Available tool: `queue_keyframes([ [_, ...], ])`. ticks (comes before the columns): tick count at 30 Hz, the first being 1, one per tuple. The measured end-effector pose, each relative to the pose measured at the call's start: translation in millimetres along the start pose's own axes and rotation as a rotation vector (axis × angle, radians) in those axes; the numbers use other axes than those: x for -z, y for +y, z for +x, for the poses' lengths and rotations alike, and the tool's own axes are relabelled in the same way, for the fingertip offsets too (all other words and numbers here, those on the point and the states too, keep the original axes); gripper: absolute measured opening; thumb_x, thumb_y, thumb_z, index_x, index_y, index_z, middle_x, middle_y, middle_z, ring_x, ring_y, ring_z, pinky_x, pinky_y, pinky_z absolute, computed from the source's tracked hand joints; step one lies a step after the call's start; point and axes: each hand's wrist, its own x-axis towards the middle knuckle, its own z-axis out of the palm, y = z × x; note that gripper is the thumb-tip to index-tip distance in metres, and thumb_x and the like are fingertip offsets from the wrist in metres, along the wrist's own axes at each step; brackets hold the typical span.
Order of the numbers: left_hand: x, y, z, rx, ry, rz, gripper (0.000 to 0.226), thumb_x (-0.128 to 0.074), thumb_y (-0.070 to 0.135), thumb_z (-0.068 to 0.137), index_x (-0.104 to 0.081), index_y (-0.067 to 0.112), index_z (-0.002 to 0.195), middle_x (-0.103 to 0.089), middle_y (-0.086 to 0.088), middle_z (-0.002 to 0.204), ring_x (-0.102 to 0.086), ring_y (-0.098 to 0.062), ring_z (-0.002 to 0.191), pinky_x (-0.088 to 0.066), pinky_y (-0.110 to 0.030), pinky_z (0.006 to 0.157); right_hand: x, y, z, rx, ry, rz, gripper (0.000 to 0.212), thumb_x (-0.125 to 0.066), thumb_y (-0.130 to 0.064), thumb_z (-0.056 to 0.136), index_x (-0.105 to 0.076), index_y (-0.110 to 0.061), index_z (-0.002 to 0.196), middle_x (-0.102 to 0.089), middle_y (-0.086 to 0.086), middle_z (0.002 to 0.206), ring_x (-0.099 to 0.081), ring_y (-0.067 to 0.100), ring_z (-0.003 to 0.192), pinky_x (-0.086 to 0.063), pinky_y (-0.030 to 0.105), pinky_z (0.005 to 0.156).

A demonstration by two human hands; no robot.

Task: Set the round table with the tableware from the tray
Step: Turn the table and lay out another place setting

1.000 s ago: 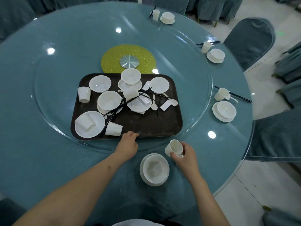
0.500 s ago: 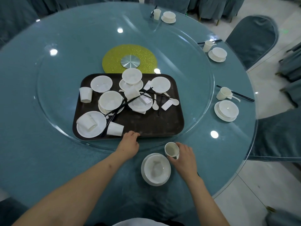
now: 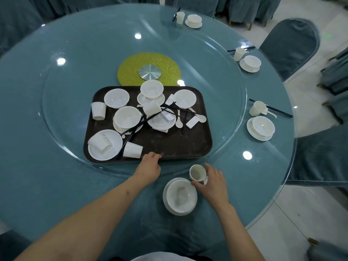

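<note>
A dark brown tray (image 3: 169, 146) lies on the glass turntable (image 3: 222, 102) and carries several white bowls, plates, cups, spoons and black chopsticks. My left hand (image 3: 149, 167) rests on the tray's near rim with its fingers curled over the edge. Just right of it, my right hand (image 3: 211, 180) grips a white cup (image 3: 196, 172) standing on the teal table (image 3: 47, 185). The cup sits beside a white bowl on a plate (image 3: 179, 196) at the near place.
Three laid places with bowl, plate and cup stand along the right and far rim: one at the right (image 3: 260, 128), one further back (image 3: 250, 63), one at the far edge (image 3: 194, 20). Teal covered chairs (image 3: 290, 46) ring the table. A yellow disc (image 3: 148, 71) marks the centre.
My right hand has brought the cup down and left, closer to the bowl and plate. My left hand has stayed on the tray's near rim.
</note>
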Motion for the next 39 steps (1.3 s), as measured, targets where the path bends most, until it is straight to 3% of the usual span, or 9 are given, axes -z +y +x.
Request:
queue_keyframes([
  [3,0,1,2,0.015,-0.012,0.003,0.044,-0.047,0.014,0.095,-0.048,0.015,0.139,-0.043,-0.005,0.138,-0.038,-0.025,0.128,-0.041,-0.039,0.106,10,-1,-3,-0.027,0.045,0.079,0.084,-0.073,-0.068,0.076,-0.045,-0.029,0.145,-0.057,-0.011,0.124,-0.048,0.015,0.119,-0.044,0.037,0.102],
  [7,4,7,3,0.027,-0.033,0.010,0.045,-0.045,0.014,0.096,-0.047,0.014,0.140,-0.045,-0.008,0.138,-0.041,-0.028,0.126,-0.040,-0.039,0.106,27,-4,-1,-0.001,0.144,0.197,0.057,-0.065,-0.053,0.092,-0.053,-0.023,0.139,-0.059,-0.009,0.114,-0.051,0.014,0.111,-0.048,0.041,0.099],
  [17,29,19,-9,0.009,-0.041,0.015,0.040,-0.041,0.018,0.096,-0.051,0.022,0.135,-0.052,-0.006,0.131,-0.051,-0.026,0.119,-0.046,-0.042,0.101,67,-40,15,0.037,0.170,0.331,0.034,-0.062,-0.043,0.096,-0.061,-0.029,0.127,-0.061,-0.014,0.104,-0.059,0.014,0.101,-0.052,0.040,0.093],
  [19,38,24,-15,-0.010,-0.010,0.014,0.038,-0.041,0.018,0.097,-0.052,0.021,0.133,-0.053,-0.006,0.130,-0.053,-0.026,0.117,-0.046,-0.043,0.100,74,-52,14,0.060,0.180,0.353,0.033,-0.063,-0.041,0.096,-0.063,-0.026,0.126,-0.063,-0.014,0.102,-0.061,0.010,0.096,-0.053,0.035,0.088],
  [22,58,31,-23,-0.021,0.082,-0.017,0.038,-0.043,0.019,0.097,-0.053,0.017,0.134,-0.054,-0.009,0.127,-0.054,-0.028,0.116,-0.047,-0.044,0.100,87,-74,12,0.081,0.163,0.377,0.031,-0.065,-0.034,0.097,-0.064,-0.020,0.125,-0.063,-0.012,0.095,-0.059,0.001,0.087,-0.044,0.010,0.075],
  [24,73,36,-29,-0.035,0.132,-0.027,0.037,-0.043,0.018,0.098,-0.052,0.017,0.133,-0.054,-0.010,0.125,-0.054,-0.029,0.116,-0.046,-0.044,0.100,93,-89,12,0.083,0.136,0.413,0.030,-0.064,-0.032,0.098,-0.064,-0.020,0.125,-0.064,-0.007,0.094,-0.059,0.001,0.083,-0.042,0.008,0.069],
  [31,124,33,-57,-0.104,0.272,0.099,0.035,-0.042,0.025,0.099,-0.053,0.017,0.131,-0.055,-0.009,0.121,-0.056,-0.030,0.112,-0.048,-0.046,0.095,109,-143,11,0.151,0.106,0.340,0.034,-0.060,-0.036,0.098,-0.063,-0.017,0.127,-0.067,-0.002,0.101,-0.061,0.013,0.089,-0.047,0.027,0.081],
  [39,180,9,-123,-0.162,0.372,0.453,0.034,-0.042,0.027,0.098,-0.049,0.019,0.130,-0.055,-0.005,0.120,-0.057,-0.029,0.105,-0.049,-0.042,0.078,111,-187,-27,0.283,0.081,0.012,0.049,-0.052,-0.047,0.096,-0.059,-0.016,0.134,-0.062,0.007,0.131,-0.057,0.025,0.122,-0.047,0.040,0.105],
])
